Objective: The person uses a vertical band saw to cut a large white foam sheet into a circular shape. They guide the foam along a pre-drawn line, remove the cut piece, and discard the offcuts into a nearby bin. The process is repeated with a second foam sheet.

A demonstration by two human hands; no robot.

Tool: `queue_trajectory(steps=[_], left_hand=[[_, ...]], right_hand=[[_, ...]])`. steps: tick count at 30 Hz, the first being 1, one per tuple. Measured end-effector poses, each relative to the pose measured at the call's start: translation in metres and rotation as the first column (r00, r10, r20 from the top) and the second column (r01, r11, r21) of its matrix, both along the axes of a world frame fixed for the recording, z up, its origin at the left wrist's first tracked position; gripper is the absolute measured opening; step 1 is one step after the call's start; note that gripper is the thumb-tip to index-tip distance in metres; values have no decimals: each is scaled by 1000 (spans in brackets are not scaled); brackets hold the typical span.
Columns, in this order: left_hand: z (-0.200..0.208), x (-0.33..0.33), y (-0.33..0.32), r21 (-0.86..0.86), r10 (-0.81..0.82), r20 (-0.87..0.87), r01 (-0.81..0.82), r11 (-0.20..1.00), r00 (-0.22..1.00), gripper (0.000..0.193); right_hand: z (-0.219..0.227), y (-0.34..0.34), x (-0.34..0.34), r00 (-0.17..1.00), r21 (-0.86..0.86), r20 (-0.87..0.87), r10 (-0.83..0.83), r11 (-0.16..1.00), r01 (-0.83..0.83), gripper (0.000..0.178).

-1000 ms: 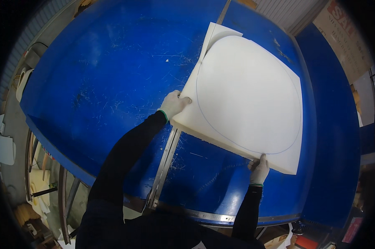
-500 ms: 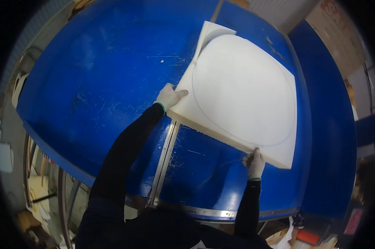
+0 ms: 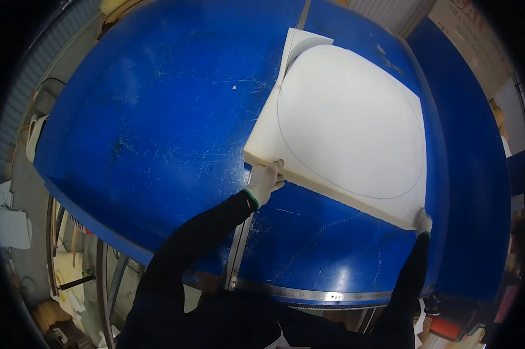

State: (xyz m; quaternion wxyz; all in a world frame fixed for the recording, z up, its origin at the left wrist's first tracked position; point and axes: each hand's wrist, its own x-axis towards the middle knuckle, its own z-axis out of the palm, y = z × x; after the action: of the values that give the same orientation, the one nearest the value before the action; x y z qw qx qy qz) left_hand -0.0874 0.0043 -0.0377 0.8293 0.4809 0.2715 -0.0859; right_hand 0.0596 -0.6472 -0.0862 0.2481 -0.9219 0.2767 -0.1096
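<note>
White foam slab [image 3: 350, 122], toward right edge of desk [image 3: 158, 116]. Left hand [image 3: 266, 179]: shifted from slab's side, grip pinching near edge. Right hand [image 3: 424, 221]: moved to near corner, closure unclear. Hold now wider.

head view | left fisheye of head-worn pair | faces down, wide | near, over blue table [image 3: 158, 116]

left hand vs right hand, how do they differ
The left hand is at the near edge of the slab, by its left corner; the right hand is at its near right corner. The left hand looks larger than the right hand. Both, gloved, touch the slab.
</note>
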Motion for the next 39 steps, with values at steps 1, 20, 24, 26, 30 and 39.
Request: queue_trajectory(steps=[1, 20, 24, 26, 30, 39], left_hand=[[-4, 2, 5, 16, 15, -3, -15, 1000, 1000, 63], [-4, 23, 21, 107, 254, -21, -250, 962, 967, 38], [-6, 33, 27, 92, 142, -51, -137, 986, 988, 61], [-9, 39, 32, 95, 141, -66, -135, 986, 988, 60], [-10, 42, 42, 117, 165, -67, -156, 981, 984, 58], [-5, 58, 52, 146, 186, -68, -174, 974, 980, 46]], right_hand=[[-6, 4, 7, 995, 28, -56, 84, 996, -82, 56], [-6, 50, -41, 990, 70, 112, 88, 993, -96, 42], [0, 44, -55, 991, 159, 124, 46, 985, -65, 41], [3, 49, -59, 991, 216, 132, 17, 975, -46, 41], [4, 76, -72, 991, 272, 132, -1, 962, -35, 39], [-4, 74, -103, 992, 218, 121, 34, 974, -60, 40]])
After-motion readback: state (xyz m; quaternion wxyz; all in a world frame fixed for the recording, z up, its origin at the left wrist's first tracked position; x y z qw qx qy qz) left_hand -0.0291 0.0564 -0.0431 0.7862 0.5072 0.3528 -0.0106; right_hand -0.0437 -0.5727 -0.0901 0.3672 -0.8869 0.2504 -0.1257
